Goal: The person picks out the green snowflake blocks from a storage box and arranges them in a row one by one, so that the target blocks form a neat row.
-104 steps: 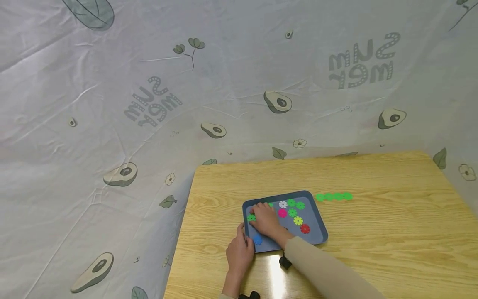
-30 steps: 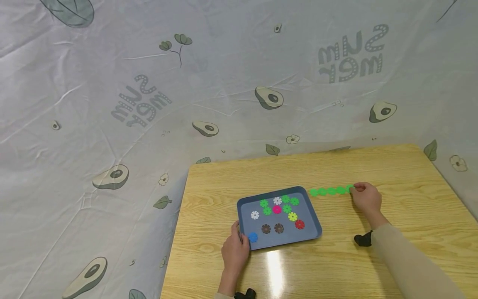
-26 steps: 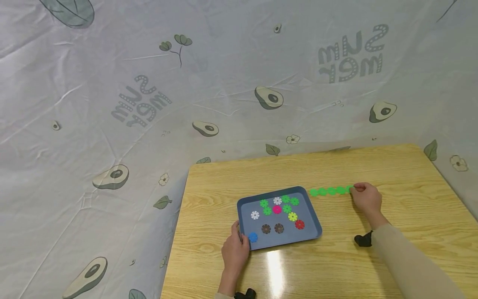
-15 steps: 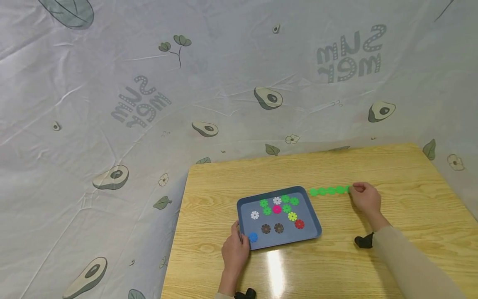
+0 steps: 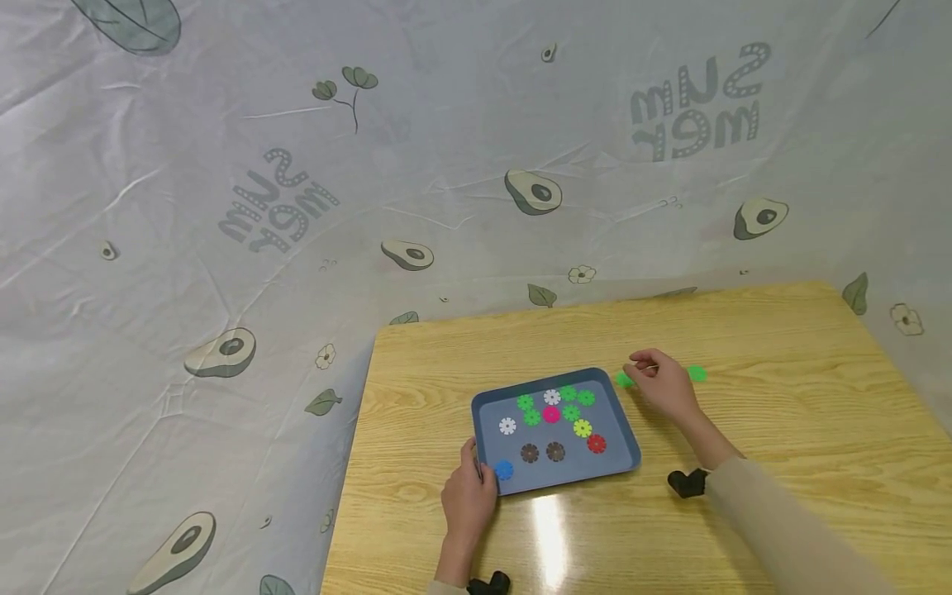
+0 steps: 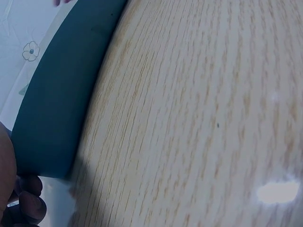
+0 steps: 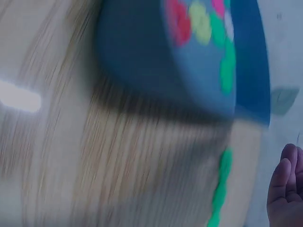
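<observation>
A blue-grey tray [image 5: 632,456] lies on the wooden table, holding flower-shaped discs: several green ones [image 5: 570,412], white, brown, a pink, a yellow [image 5: 583,428], a red [image 5: 597,444] and a blue [image 5: 504,470]. My left hand [image 5: 468,500] grips the tray's near left corner, also seen on the tray wall [image 6: 57,94] in the left wrist view. To the right of the tray runs a row of green discs [image 5: 697,374], its middle hidden by my right hand [image 5: 665,388]. That hand hovers over the row, fingers loosely bent, holding nothing visible. The right wrist view shows part of the row [image 7: 220,189].
The wooden table [image 5: 803,413] extends to the right and in front of the tray. Behind and left of it hangs a pale printed cloth [image 5: 461,124]. Black wrist devices [image 5: 687,483] show at both wrists.
My right hand has let go of the green disc at the row's right end and moved left along the row toward the tray. My left hand has stayed on the tray's corner.
</observation>
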The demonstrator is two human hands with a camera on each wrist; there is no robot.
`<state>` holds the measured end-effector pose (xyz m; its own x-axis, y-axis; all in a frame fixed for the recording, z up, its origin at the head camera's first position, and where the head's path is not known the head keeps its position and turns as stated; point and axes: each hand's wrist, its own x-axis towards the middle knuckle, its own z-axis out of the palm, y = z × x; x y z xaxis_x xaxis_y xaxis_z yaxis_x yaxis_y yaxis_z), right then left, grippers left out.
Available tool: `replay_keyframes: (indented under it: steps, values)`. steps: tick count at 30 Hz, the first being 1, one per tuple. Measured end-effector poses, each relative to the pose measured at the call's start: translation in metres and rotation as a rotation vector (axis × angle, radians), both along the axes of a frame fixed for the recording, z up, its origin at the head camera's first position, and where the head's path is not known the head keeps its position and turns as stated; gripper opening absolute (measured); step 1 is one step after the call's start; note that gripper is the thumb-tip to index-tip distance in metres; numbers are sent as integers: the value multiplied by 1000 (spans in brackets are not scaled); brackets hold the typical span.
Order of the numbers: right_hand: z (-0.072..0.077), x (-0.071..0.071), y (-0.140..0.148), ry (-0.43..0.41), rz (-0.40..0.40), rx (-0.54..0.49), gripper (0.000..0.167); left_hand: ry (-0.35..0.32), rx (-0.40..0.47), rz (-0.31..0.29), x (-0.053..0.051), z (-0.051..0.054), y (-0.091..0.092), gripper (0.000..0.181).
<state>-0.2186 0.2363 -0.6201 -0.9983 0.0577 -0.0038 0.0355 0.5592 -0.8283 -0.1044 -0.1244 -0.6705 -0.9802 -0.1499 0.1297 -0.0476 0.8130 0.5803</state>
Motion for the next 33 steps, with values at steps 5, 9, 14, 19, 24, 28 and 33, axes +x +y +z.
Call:
replay_keyframes:
  steps: [5, 9, 14, 19, 24, 28, 33]
  values:
    - [2, -6, -56, 17, 76, -31, 31, 15, 1, 3, 0, -1, -1, 48]
    - [-6, -7, -99, 28, 169, -15, 24, 4, 4, 1, 0, -3, -2, 48]
    - [-16, -3, -136, 23, 295, 40, 25, -13, 9, -7, 0, -2, -2, 48]
    - [-25, 2, -152, 16, 351, 175, 27, -39, 4, -9, 0, -2, -2, 50]
    - [-34, 4, -156, 11, 365, 269, 28, -41, 1, -15, 0, -3, -1, 49]
    - [-37, 4, -159, 7, 375, 301, 30, -30, -7, -9, 0, -2, 0, 49]
    - [-36, 3, -164, -8, 377, 347, 38, -24, -16, -5, 0, -2, -2, 49]
